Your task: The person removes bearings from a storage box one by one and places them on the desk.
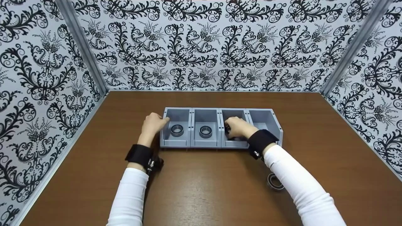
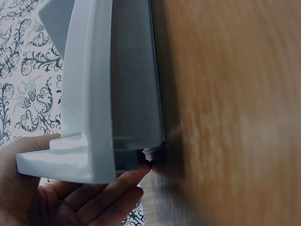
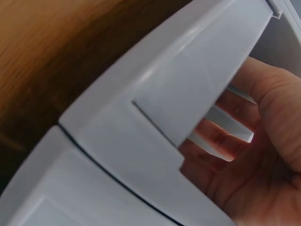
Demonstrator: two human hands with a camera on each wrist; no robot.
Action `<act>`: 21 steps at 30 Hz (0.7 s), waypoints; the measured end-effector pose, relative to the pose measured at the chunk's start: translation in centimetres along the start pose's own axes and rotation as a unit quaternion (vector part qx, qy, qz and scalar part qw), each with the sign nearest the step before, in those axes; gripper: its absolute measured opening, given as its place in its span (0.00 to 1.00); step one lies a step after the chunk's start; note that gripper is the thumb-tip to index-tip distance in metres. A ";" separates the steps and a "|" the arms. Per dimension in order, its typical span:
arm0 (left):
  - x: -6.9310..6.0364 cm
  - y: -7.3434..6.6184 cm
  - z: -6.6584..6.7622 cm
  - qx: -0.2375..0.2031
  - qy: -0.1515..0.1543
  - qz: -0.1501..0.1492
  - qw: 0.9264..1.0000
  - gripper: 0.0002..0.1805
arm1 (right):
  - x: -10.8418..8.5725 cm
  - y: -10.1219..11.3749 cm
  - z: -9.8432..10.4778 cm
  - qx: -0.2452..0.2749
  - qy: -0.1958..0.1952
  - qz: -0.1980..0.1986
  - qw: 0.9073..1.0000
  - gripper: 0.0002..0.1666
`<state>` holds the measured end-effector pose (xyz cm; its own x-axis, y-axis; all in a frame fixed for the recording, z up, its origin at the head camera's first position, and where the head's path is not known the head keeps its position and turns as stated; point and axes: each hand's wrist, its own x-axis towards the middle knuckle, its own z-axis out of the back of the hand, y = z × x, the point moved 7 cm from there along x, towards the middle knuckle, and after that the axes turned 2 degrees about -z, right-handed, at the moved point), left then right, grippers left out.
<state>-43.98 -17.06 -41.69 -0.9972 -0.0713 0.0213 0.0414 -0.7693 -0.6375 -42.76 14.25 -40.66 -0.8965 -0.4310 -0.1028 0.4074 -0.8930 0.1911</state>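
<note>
A row of grey bins (image 1: 205,144) has four compartments. At its left end, my left hand (image 1: 154,123) holds the side wall, thumb over the top edge; in the left wrist view, the hand (image 2: 89,197) has the grey wall (image 2: 96,94) between thumb and fingers. My right hand (image 1: 239,127) reaches into the third compartment, fingers curled round a dark bearing (image 1: 227,128), mostly covered by them. Behind the bin's front wall (image 3: 188,80), the right hand (image 3: 254,136) has its fingertips hidden. One bearing (image 1: 177,130) lies in the first compartment, another (image 1: 205,131) in the second.
Another bearing (image 1: 275,182) lies on the brown table (image 1: 194,182), partly covered by the right sleeve. The fourth compartment (image 1: 262,121) is partly hidden by the right wrist. Patterned walls (image 1: 207,47) stand behind and beside the table.
</note>
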 end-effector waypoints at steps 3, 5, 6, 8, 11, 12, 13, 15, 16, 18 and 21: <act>0.0 0.1 0.0 0.003 -0.003 0.004 1.000 0.24 | 0.0 0.1 0.0 0.000 -0.003 0.001 1.000 0.10; 0.0 0.2 0.0 0.004 -0.004 0.005 1.000 0.24 | 0.0 0.1 0.0 0.000 -0.005 0.001 1.000 0.10; 0.0 0.2 -0.1 0.004 -0.003 0.007 1.000 0.24 | 0.0 0.2 0.0 0.000 -0.007 0.001 1.000 0.10; 0.1 0.2 -0.1 0.003 -0.004 0.006 1.000 0.23 | -0.1 0.2 0.0 -0.002 -0.010 0.004 1.000 0.09; 0.1 0.1 -0.1 0.001 -0.006 0.003 1.000 0.22 | -0.1 0.1 0.0 0.003 -0.013 0.005 1.000 0.09; 0.1 0.1 -0.1 0.000 -0.006 0.003 1.000 0.21 | -0.1 0.1 0.1 0.004 -0.014 0.006 1.000 0.08; 0.0 0.1 -0.1 0.000 -0.007 0.003 1.000 0.21 | -0.1 0.1 0.0 0.005 -0.015 0.007 1.000 0.08; 0.0 0.1 -0.1 -0.001 -0.005 0.002 1.000 0.22 | -0.1 0.1 0.0 0.007 -0.013 0.006 1.000 0.08; 0.0 0.1 -0.1 -0.001 -0.004 0.002 1.000 0.22 | -0.1 0.1 0.0 0.006 -0.013 0.008 1.000 0.08; 0.0 0.1 -0.1 -0.002 -0.001 0.003 1.000 0.24 | -0.1 0.1 0.1 0.004 -0.014 0.009 1.000 0.08; 0.1 0.1 -0.1 -0.002 0.003 0.002 1.000 0.25 | -0.1 0.1 0.0 0.004 -0.013 0.009 1.000 0.09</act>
<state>-44.03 -17.10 -41.88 -0.9973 -0.0718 0.0142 0.0460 -0.7666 -0.6405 -42.64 14.23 -40.59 -0.8930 -0.4440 -0.0733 0.4229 -0.8837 0.2006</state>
